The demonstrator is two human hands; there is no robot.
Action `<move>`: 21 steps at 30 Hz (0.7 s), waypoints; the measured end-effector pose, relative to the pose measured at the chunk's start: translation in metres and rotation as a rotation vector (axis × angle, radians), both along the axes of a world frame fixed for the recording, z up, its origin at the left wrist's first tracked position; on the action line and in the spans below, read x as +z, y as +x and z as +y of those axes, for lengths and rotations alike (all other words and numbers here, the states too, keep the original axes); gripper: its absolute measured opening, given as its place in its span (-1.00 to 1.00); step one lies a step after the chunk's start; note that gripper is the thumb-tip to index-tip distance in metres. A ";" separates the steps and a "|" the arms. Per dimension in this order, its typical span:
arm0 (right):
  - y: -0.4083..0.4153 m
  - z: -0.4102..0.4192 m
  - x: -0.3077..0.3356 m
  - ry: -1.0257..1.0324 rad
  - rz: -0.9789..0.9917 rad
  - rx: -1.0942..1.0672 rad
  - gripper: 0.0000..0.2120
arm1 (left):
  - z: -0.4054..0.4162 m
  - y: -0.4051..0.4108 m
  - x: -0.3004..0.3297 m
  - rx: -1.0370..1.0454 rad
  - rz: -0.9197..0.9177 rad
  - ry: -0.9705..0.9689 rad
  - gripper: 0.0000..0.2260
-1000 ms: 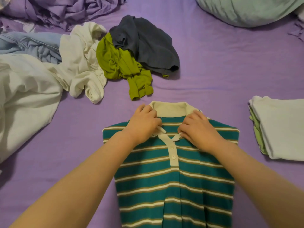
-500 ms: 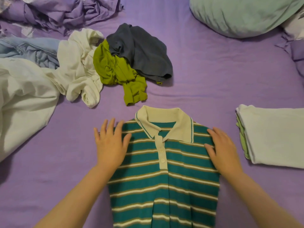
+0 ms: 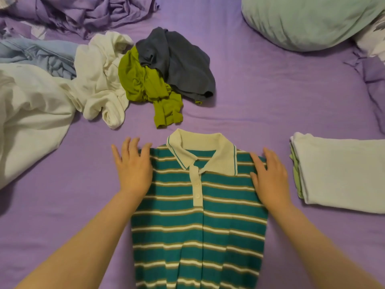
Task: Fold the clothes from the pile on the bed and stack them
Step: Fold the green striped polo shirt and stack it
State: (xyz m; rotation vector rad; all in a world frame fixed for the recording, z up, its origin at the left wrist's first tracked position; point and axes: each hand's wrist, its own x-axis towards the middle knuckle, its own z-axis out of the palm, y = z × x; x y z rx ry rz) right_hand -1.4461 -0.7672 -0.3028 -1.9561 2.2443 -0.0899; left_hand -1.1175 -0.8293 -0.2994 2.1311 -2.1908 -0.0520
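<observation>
A teal striped polo shirt (image 3: 200, 222) with a cream collar lies face up on the purple bed (image 3: 270, 97), its sides folded in to a narrow strip. My left hand (image 3: 133, 167) lies flat with straight fingers on the shirt's left shoulder edge. My right hand (image 3: 269, 176) lies flat on the right shoulder edge. The unfolded pile sits beyond: an olive-green garment (image 3: 150, 88), a dark grey one (image 3: 179, 61), a white one (image 3: 102, 80). A folded stack (image 3: 343, 174), white on top with green beneath, lies to the right.
A large white cloth (image 3: 27, 117) and a light blue garment (image 3: 39, 57) lie at the left. Crumpled purple bedding (image 3: 83, 11) is at the back left. A pale green pillow (image 3: 308, 19) lies at the back right.
Both hands left the collar and slid outward to the shirt's shoulders, opening flat. The collar now lies spread and neat.
</observation>
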 end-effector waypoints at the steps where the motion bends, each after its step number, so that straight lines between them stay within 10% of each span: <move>1: 0.006 0.008 0.000 -0.034 0.032 0.024 -0.44 | 0.011 -0.005 0.001 -0.036 -0.016 -0.015 -0.53; 8: 0.054 0.130 -0.006 0.029 0.105 0.301 -0.20 | 0.172 -0.021 -0.014 -0.518 -0.110 0.172 -0.52; 13: 0.056 0.195 -0.004 0.202 0.092 0.422 -0.59 | 0.230 -0.008 -0.002 -0.417 -0.106 0.348 -0.54; 17: 0.035 0.214 0.014 0.265 0.092 0.263 -0.31 | 0.240 0.016 0.015 -0.310 -0.104 0.400 -0.45; 21: 0.037 0.227 0.015 0.063 0.114 0.400 -0.61 | 0.239 0.024 0.020 -0.478 -0.087 0.266 -0.64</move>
